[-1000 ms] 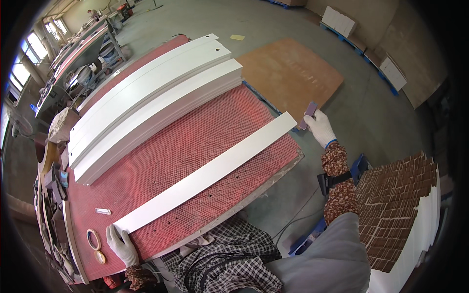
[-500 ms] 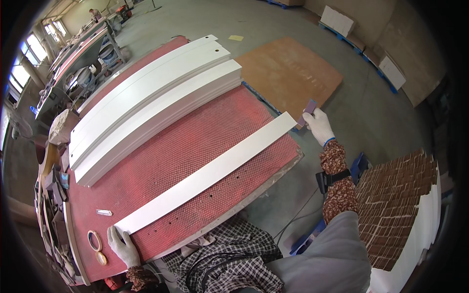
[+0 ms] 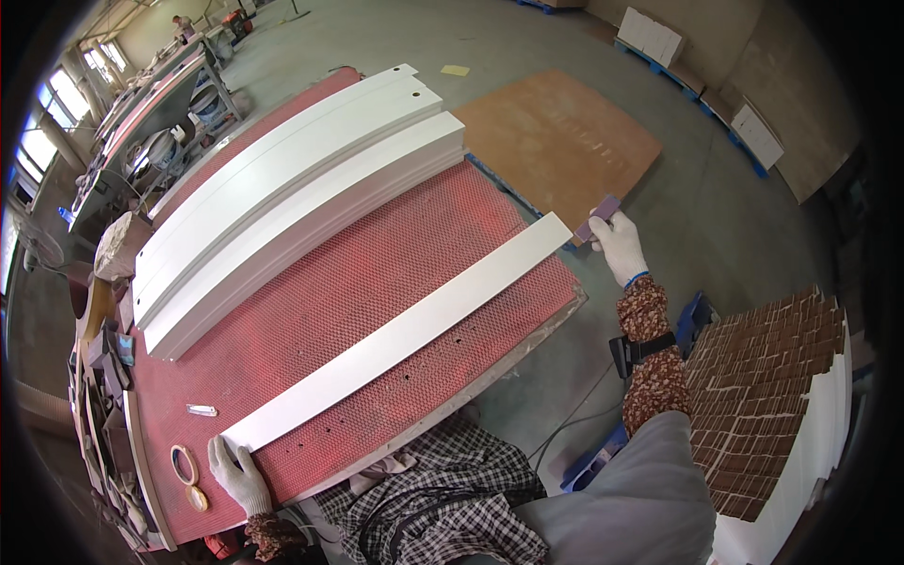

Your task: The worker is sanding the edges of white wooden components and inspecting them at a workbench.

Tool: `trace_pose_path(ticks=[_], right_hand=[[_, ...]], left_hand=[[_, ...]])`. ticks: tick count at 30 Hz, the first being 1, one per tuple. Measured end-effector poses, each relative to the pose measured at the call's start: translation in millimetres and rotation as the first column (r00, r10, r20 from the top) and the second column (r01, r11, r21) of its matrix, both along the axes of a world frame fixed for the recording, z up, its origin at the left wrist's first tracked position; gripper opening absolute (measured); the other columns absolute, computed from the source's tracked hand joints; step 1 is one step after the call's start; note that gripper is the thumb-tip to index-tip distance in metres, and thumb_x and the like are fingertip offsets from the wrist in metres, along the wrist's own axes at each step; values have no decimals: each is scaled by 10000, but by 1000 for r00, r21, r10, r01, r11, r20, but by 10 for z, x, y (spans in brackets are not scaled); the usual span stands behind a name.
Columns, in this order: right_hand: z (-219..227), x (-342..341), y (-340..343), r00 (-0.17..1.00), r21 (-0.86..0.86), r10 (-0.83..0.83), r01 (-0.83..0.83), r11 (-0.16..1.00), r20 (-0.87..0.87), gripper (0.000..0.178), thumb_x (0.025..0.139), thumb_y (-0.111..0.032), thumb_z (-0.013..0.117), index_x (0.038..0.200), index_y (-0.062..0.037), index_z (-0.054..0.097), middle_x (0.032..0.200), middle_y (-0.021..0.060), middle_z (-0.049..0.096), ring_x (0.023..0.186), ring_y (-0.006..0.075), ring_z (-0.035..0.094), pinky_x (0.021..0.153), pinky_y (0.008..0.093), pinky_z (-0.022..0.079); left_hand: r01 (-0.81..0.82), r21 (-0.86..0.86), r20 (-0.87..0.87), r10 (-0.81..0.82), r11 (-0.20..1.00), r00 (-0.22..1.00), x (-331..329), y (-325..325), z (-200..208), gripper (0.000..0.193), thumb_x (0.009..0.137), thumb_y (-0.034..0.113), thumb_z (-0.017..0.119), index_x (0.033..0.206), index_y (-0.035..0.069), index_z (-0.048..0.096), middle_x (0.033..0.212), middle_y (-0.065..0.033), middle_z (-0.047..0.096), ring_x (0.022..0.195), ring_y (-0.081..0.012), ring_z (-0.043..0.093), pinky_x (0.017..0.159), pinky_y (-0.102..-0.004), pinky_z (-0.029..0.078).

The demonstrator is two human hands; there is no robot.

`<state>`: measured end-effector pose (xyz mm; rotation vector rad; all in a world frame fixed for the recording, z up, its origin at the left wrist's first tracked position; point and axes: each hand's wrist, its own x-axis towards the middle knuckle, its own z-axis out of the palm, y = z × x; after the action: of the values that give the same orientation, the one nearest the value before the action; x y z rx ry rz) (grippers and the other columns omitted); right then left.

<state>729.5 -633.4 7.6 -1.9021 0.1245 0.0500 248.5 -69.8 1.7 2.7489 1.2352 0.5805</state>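
Observation:
A long white board (image 3: 405, 334) lies slantwise across the red mesh-covered table (image 3: 377, 250). At its near left end my left hand (image 3: 239, 478), in a white glove, grips the board, the thumb on one side and the fingers on the other. My right hand (image 3: 619, 247), also gloved, is closed round a purple sanding block (image 3: 601, 215) just past the board's far right end. Whether the block touches that end face cannot be made out.
White boards (image 3: 292, 174) are stacked along the table's far side. A small knife (image 3: 201, 410) and tape rolls (image 3: 183, 464) lie near the left edge. A brown sheet (image 3: 556, 141) lies beyond the table. Stacked boards (image 3: 767, 395) stand at my right.
The sanding block has shifted slightly right and tilted in my right hand. My left hand keeps its place on the board.

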Motion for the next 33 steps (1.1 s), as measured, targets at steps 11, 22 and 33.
trace_pose_path(ticks=[11, 22, 33], right_hand=[[-37, -19, -46, 1000, 11, 11, -11, 1000, 10, 274, 1015, -189, 650, 1186, 25, 643, 967, 41, 665, 811, 96, 618, 722, 262, 529], [-67, 32, 31, 997, 140, -48, 38, 989, 64, 284, 1012, -190, 660, 1187, 34, 652, 970, 48, 683, 825, 111, 643, 723, 261, 535], [-29, 72, 42, 999, 45, 13, -15, 999, 34, 269, 1005, -197, 656, 1149, 30, 650, 941, 48, 680, 808, 98, 631, 709, 261, 526]], left_hand=[[-15, -13, -7, 15, 1000, 1000, 24, -59, 23, 517, 955, 147, 635, 1413, -72, 533, 1479, -291, 511, 1373, -450, 475, 1180, -519, 354], [-23, -15, -10, 22, 1000, 1000, 22, -83, 34, 523, 957, 145, 639, 1421, -69, 529, 1485, -286, 507, 1379, -445, 471, 1188, -510, 349], [-7, -13, -11, 7, 1000, 1000, 43, -37, 42, 511, 964, 154, 636, 1410, -72, 536, 1477, -286, 514, 1371, -445, 478, 1180, -512, 359]])
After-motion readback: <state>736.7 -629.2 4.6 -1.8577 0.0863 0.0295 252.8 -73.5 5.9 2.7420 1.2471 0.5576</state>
